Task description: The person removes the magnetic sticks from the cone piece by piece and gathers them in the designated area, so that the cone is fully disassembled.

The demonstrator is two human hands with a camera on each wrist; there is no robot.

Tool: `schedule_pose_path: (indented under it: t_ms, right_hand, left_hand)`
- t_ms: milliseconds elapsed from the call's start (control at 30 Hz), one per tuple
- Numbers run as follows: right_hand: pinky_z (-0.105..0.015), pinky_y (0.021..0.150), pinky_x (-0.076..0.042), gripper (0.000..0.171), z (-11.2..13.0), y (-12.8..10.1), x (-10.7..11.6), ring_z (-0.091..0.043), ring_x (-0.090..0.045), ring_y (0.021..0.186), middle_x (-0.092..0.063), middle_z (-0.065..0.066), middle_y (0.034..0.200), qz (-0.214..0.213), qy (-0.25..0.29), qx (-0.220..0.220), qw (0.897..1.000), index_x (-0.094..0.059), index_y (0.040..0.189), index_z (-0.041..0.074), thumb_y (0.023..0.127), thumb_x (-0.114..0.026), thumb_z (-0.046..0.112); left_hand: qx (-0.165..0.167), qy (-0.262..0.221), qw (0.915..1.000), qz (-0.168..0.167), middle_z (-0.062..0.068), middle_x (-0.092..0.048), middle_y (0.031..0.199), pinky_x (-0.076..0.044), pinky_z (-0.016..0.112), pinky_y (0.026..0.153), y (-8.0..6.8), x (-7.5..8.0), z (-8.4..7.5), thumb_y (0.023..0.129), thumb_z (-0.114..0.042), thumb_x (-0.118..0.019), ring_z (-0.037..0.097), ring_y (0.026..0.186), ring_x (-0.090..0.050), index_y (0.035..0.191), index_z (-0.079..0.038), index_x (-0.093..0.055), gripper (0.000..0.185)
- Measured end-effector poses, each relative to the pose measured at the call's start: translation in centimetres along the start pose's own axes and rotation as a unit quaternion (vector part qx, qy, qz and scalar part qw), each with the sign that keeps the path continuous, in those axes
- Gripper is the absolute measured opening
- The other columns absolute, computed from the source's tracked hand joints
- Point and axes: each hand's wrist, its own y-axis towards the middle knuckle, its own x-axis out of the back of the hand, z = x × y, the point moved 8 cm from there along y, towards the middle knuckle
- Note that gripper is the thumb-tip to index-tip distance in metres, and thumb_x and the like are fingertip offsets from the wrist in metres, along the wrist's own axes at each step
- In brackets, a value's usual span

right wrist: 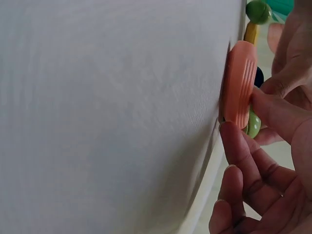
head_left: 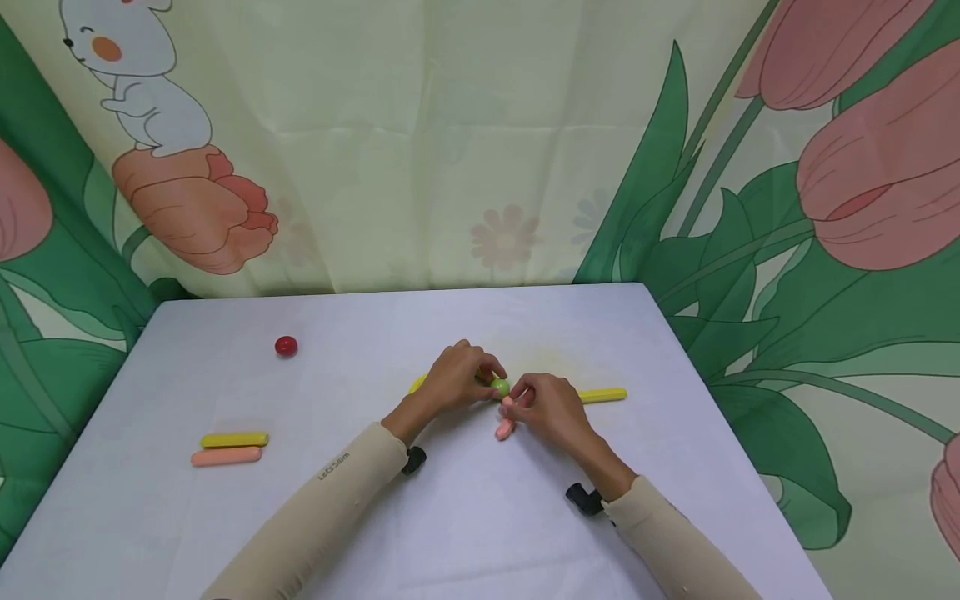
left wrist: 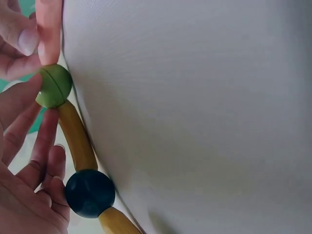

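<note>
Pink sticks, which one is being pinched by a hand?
The pink stick beside a green ball, pinched in the right hand. The other pink stick lies untouched on the left, beside a yellow stick.

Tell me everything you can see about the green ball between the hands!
The green ball is round and shiny, maybe plastic or painted wood, with a dark line across it. The left hand pinches it over the table. A yellow stick meets one side; a pink stick in the right hand seems to touch the other.
</note>
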Motion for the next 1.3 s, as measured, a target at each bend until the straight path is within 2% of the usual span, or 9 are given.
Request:
schedule_pose_path:
  t_ms: [333, 533, 933, 1300]
  right_hand:
    - [-0.032, 0.069, -0.045, 0.014, 0.3, -0.1, -0.1, -0.011, -0.060, 0.072, -0.068, 0.007, 0.071, 0.008, -0.001, 0.004, 1.000, -0.077, 0.089, 0.017, 0.087, -0.088, 0.025]
    - [-0.031, 0.066, -0.046, 0.014, 0.0, -0.8, 0.0, -0.011, -0.060, 0.071, -0.067, 0.008, 0.071, 0.023, -0.002, -0.011, 1.000, -0.077, 0.087, 0.018, 0.086, -0.089, 0.025]
    - [-0.032, 0.064, -0.045, 0.014, -1.8, -2.6, 1.6, -0.011, -0.059, 0.071, -0.067, 0.007, 0.073, 0.005, -0.023, -0.032, 0.999, -0.075, 0.085, 0.020, 0.086, -0.087, 0.026]
    - [-0.031, 0.063, -0.044, 0.016, -3.6, -3.5, 2.4, -0.013, -0.059, 0.071, -0.067, 0.006, 0.074, 0.010, -0.049, -0.066, 0.997, -0.076, 0.088, 0.020, 0.086, -0.089, 0.029]
  left_hand:
    - [-0.001, -0.005, 1.0000, -0.004, -0.005, -0.082, 0.095, -0.040, 0.035, 0.084, -0.1, 0.1, 0.0, 0.085, -0.025, -0.091, 0.014, 0.089, -0.052, 0.111, -0.022, -0.083, 0.027]
    - [0.007, -0.010, 0.9999, -0.001, -0.005, -0.082, 0.095, -0.041, 0.036, 0.087, -0.1, 0.0, 0.3, 0.085, -0.023, -0.090, 0.015, 0.091, -0.053, 0.110, -0.023, -0.083, 0.026]
    - [0.022, -0.010, 0.9997, 0.002, -0.005, -0.081, 0.095, -0.042, 0.037, 0.089, -0.1, -0.1, 0.4, 0.086, -0.022, -0.090, 0.016, 0.094, -0.055, 0.111, -0.023, -0.083, 0.025]
    - [0.022, -0.010, 0.9997, 0.002, -0.006, -0.081, 0.094, -0.041, 0.036, 0.088, -0.2, 0.0, 0.4, 0.086, -0.021, -0.090, 0.015, 0.095, -0.055, 0.109, -0.024, -0.083, 0.025]
